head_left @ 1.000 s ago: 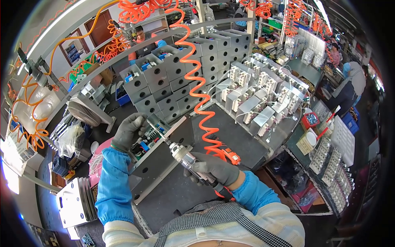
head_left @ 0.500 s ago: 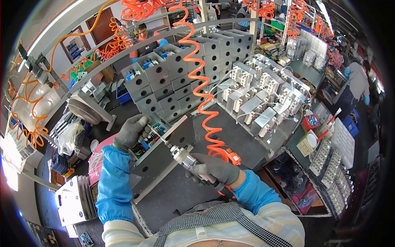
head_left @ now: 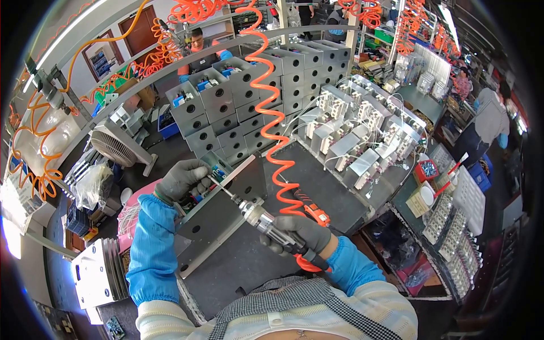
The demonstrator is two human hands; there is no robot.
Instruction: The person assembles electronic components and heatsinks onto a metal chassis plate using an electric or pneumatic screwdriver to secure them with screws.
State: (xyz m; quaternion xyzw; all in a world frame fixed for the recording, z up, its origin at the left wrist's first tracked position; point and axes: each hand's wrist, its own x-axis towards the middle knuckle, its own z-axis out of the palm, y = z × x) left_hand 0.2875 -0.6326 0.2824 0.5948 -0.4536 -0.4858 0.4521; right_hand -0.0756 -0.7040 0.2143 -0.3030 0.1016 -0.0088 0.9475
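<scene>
Screwdriver [head_left: 256,216] over dark bench [head_left: 233,273] — cluttered workshop [head_left: 107,24]

At lower centre we see a black-and-white checked apron [head_left: 283,296] over a cream, pale-striped sweater [head_left: 374,313]. Our oversleeves [head_left: 152,249] are bright blue, our gloves [head_left: 182,180] grey. Mid-frame, the power screwdriver [head_left: 265,221] shows silver and black; above it, the coiled hose [head_left: 273,113] glows orange.

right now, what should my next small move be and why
Probably ease the driver's bit down toward the open metal housing: the right hand grips the driver, and the bit's tip is near the fingers of the left hand by the housing. Whether they hold a screw, I can't tell.
</scene>
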